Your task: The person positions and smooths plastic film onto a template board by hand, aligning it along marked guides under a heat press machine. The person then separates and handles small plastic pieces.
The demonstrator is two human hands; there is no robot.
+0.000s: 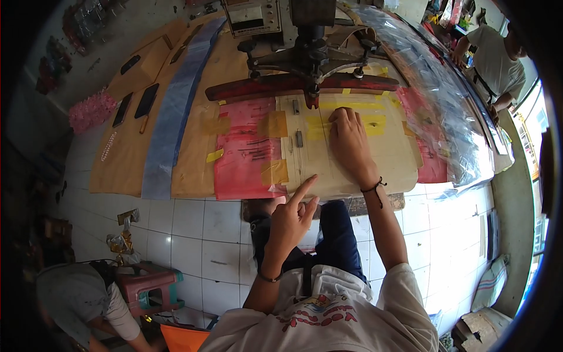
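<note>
My right hand [349,139] down on a pale beige, smooth-looking sheet [394,154], my left hand [287,220] pointing by its near edge

The sheet lies on the table in front of me, below a black metal machine head [314,54] with spreading arms and a long, dark red bar [252,89] that runs along the sheet's far side. I cannot tell whether the bar touches it.

My right hand is over the middle of the sheet, fingers bent and close together, beside bright yellow strips of tape [375,124]. I cannot tell whether the fingertips pinch anything. My left hand is spread between thumb and forefinger, the forefinger stretched towards the sheet, the other fingers curled in.

Two small, grey, rectangular blocks sit on the left part of the sheet, a far one [295,106] and a near one [299,138]. Brownish, see-through tape [274,124] crosses the sheet's left edge onto a pinkish-red sheet [234,173] with dark streaks.

Further left lie a long, blue-grey strip [186,108], a black, flat, rectangular object [146,101] and a slim tool with a wooden handle [143,124]. Crinkled, clear plastic sheeting [437,100] covers the table's right side, where another person [498,64] stands.
</note>
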